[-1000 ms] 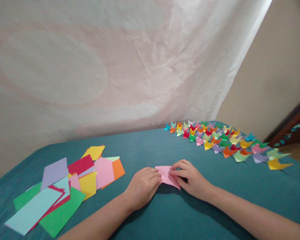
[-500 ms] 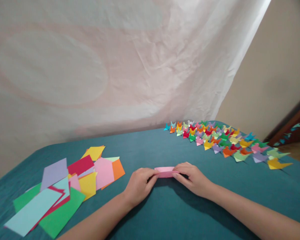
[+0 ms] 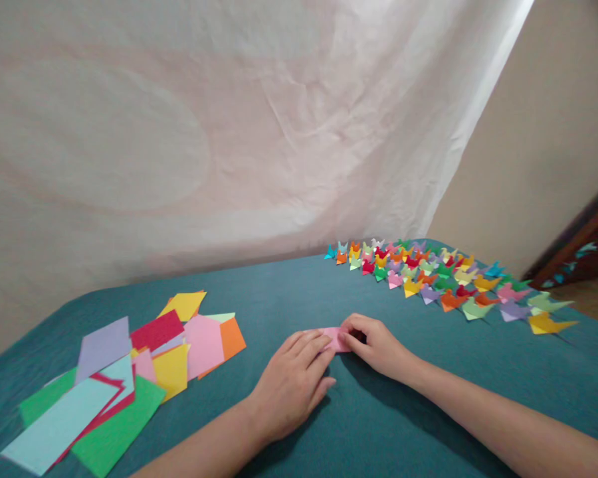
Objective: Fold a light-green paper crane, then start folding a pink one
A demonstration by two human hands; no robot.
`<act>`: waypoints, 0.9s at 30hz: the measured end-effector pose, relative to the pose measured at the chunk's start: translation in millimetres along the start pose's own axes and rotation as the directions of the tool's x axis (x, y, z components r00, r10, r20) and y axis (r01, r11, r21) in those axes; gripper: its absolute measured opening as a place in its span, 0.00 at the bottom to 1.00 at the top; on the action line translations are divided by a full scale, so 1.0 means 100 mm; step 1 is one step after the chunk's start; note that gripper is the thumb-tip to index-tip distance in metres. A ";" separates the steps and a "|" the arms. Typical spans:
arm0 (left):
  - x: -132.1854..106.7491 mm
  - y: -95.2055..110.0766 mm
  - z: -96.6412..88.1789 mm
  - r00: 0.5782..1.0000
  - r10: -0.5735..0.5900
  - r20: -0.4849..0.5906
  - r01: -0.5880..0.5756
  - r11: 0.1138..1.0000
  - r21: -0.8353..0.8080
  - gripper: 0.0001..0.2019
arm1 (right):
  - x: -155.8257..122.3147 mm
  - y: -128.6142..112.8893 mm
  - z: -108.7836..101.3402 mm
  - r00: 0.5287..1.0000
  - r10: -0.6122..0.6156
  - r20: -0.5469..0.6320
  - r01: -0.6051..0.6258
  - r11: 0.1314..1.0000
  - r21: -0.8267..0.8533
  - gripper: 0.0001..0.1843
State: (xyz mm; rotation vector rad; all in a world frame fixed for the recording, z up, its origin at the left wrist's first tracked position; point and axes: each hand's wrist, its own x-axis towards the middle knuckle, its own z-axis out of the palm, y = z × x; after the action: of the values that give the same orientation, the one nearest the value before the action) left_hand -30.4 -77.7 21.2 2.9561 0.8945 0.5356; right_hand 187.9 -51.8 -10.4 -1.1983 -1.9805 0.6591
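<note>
A small folded pink paper (image 3: 334,339) lies at the middle of the table, between my two hands. My left hand (image 3: 296,375) rests on it with fingers stretched out flat, covering its left part. The right end of the paper is pinched between thumb and index finger of my right hand (image 3: 373,342). The paper's left edge is mostly hidden beneath my left fingers.
A loose heap of coloured paper sheets (image 3: 206,345) spreads over the left side of the teal tablecloth (image 3: 274,289). Rows of small folded paper birds (image 3: 451,299) stand at the back right. A pale curtain (image 3: 259,133) hangs behind the table.
My left hand has let go of its pinch on the pink paper's left end and flattened out over it. My right hand keeps pinching the right end. The view has shifted slightly.
</note>
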 end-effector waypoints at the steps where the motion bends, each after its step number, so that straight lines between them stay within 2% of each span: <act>1: 0.00 0.03 0.00 0.998 0.006 0.069 -0.007 1.000 0.005 0.23 | 0.00 0.00 0.00 1.000 -0.003 -0.003 0.003 1.000 0.001 0.09; 4: -0.01 0.05 0.01 0.978 -0.003 0.207 0.011 0.999 -0.037 0.33 | 0.00 0.01 -0.01 1.000 0.006 -0.017 -0.006 1.000 -0.002 0.09; 10: -0.01 0.02 0.00 0.950 -0.025 0.312 0.074 0.987 -0.146 0.36 | 0.00 0.04 0.01 0.996 0.089 -0.028 -0.087 0.994 0.067 0.05; 13: -0.01 0.02 -0.01 0.940 -0.030 0.340 0.092 0.981 -0.168 0.36 | 0.00 0.07 0.02 0.995 0.082 -0.059 -0.078 0.995 0.068 0.09; 16: -0.01 0.03 0.00 0.935 -0.034 0.353 0.100 0.980 -0.172 0.36 | 0.00 0.08 0.02 0.996 0.026 -0.081 -0.023 0.999 0.027 0.07; 22: -0.01 0.04 0.00 0.936 -0.043 0.348 0.111 0.978 -0.177 0.36 | 0.00 0.05 0.01 0.997 -0.069 -0.047 0.067 0.997 -0.037 0.05; 27: -0.01 0.04 -0.01 0.932 -0.041 0.359 0.112 0.977 -0.180 0.36 | 0.00 0.07 0.03 0.994 -0.098 -0.042 0.096 0.994 -0.059 0.06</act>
State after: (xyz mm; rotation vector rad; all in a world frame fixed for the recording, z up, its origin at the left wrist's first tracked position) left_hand -29.7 -81.9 22.0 2.6970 0.8552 0.0742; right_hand 189.6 -48.8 -17.1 -1.1324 -2.0177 0.5257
